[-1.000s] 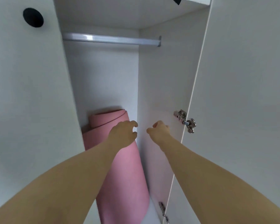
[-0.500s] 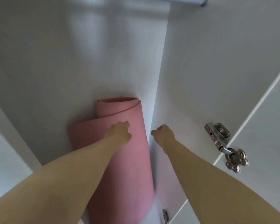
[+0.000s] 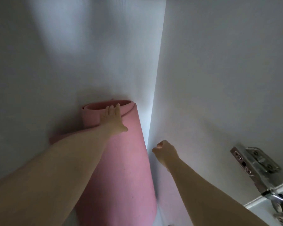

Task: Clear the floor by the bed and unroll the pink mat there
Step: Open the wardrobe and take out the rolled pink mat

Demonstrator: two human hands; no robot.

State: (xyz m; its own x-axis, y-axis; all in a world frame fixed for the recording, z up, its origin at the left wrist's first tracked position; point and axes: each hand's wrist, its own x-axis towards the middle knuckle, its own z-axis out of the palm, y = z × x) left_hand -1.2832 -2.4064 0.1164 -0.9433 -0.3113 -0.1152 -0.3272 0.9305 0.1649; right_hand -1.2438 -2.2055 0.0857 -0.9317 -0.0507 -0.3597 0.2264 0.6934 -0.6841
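Observation:
A rolled pink mat stands upright inside a white wardrobe, leaning into the back right corner. My left hand lies flat on the mat's top end with the fingers reaching over its rim. Whether the fingers grip the roll is not clear. My right hand hovers just right of the mat, against the wardrobe's side wall, with the fingers curled and nothing in them.
The wardrobe's white back wall and right side wall close in around the mat. A metal door hinge sits at the lower right on the open door's edge.
The view has come closer into the wardrobe. My left hand has moved up from the mat's side to its top rim. My right hand has stayed beside the mat.

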